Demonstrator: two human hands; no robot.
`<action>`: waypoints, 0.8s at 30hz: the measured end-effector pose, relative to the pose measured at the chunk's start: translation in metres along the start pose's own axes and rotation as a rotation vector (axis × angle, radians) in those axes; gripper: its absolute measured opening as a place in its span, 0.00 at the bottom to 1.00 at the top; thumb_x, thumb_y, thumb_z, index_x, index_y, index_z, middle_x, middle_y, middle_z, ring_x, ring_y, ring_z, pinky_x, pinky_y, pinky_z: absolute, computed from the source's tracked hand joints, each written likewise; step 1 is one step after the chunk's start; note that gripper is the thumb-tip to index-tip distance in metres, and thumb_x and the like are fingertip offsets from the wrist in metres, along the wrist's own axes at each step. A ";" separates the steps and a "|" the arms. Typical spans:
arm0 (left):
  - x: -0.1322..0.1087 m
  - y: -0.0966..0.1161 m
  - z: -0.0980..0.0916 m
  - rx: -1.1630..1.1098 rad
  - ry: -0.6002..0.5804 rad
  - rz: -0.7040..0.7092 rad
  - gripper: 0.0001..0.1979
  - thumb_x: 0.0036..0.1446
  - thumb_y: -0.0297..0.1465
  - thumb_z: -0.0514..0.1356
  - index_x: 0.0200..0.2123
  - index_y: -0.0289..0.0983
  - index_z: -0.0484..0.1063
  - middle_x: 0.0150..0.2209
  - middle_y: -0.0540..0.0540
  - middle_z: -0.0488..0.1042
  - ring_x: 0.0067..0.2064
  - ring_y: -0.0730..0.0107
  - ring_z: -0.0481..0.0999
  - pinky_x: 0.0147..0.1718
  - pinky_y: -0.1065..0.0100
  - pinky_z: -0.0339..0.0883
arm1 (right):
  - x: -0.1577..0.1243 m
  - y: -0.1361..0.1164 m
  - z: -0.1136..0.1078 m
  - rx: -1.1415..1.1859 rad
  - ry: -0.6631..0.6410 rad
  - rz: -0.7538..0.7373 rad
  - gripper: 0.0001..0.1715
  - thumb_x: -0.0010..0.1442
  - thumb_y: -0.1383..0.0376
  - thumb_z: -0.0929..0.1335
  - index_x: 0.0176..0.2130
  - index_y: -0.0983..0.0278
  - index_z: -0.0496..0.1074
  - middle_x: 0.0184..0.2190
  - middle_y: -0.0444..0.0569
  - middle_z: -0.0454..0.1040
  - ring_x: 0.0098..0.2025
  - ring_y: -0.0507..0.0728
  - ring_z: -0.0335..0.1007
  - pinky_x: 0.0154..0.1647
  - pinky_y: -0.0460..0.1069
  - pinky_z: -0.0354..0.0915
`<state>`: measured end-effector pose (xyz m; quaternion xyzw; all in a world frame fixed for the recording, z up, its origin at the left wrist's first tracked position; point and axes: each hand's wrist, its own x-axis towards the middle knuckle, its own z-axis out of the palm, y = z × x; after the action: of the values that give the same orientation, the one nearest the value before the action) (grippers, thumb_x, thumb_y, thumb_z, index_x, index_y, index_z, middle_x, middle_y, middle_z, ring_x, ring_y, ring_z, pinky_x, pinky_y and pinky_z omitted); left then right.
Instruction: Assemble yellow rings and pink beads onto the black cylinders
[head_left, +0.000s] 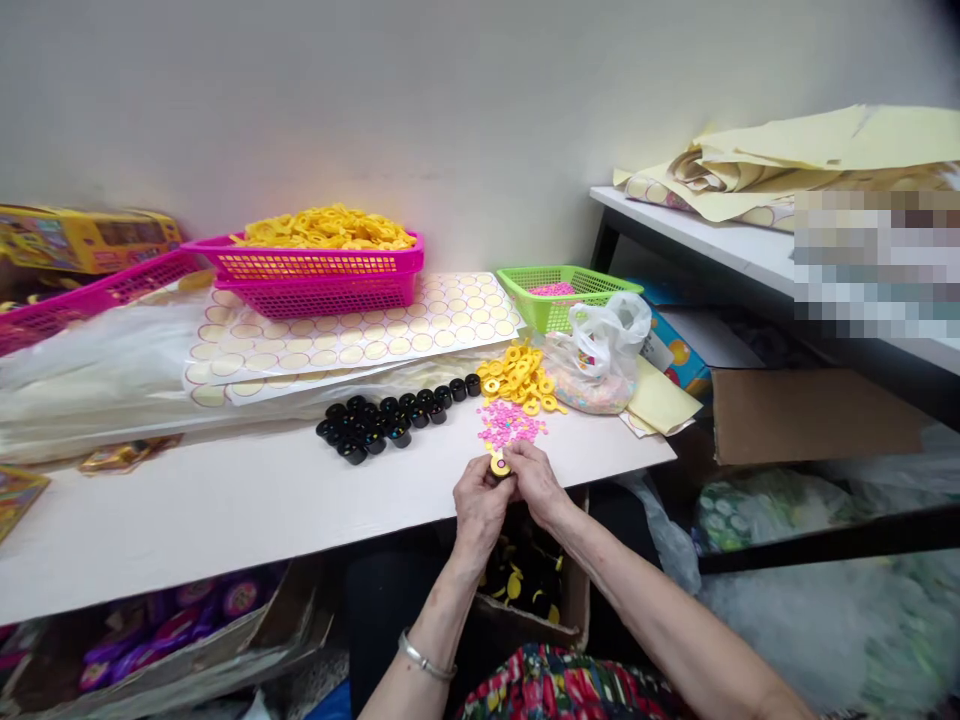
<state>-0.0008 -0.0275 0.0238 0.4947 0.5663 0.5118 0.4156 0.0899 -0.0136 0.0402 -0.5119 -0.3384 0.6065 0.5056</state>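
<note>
At the table's front edge, my left hand (478, 498) is closed around a small black pot with a yellow cap (499, 464), a pink ring showing on its top. My right hand (537, 482) pinches the same pot from the other side, its fingertips on the cap. Just beyond my fingers lies a loose spread of small pink pieces (510, 424). Behind those is a heap of yellow ring-shaped plastic parts (517, 376). To the left stand several small black pots (375, 422), some with coloured bits inside.
Pink baskets (319, 290) heaped with yellow parts stand at the back on sticker sheets (442, 315). A green basket (536, 315) and a plastic bag (600, 360) are at right. Below my hands, a carton (576, 600) holds black and yellow pieces.
</note>
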 end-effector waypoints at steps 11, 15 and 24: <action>-0.014 0.028 -0.029 -0.077 -0.423 0.175 0.19 0.37 0.33 0.70 0.37 0.37 0.76 0.42 0.42 0.70 0.55 0.58 0.59 0.53 0.61 0.56 | -0.019 -0.019 -0.046 0.205 -0.450 0.265 0.23 0.53 0.50 0.66 0.32 0.68 0.68 0.26 0.46 0.71 0.27 0.50 0.67 0.25 0.46 0.66; -0.019 0.034 -0.035 -0.010 -0.598 0.259 0.19 0.41 0.35 0.69 0.39 0.37 0.75 0.39 0.42 0.73 0.58 0.56 0.56 0.56 0.56 0.51 | -0.016 -0.024 -0.063 0.281 -0.740 0.396 0.23 0.51 0.53 0.70 0.37 0.70 0.68 0.30 0.48 0.72 0.31 0.53 0.71 0.31 0.50 0.69; -0.028 0.047 -0.026 0.170 -0.787 0.491 0.13 0.47 0.33 0.65 0.39 0.37 0.74 0.39 0.45 0.75 0.51 0.61 0.64 0.58 0.57 0.47 | -0.014 -0.020 -0.074 0.083 -0.917 0.401 0.32 0.30 0.76 0.76 0.38 0.69 0.68 0.32 0.44 0.73 0.32 0.49 0.70 0.33 0.43 0.65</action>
<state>-0.0157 -0.0598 0.0726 0.8025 0.2719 0.3204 0.4236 0.1656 -0.0301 0.0447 -0.2272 -0.3961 0.8673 0.1983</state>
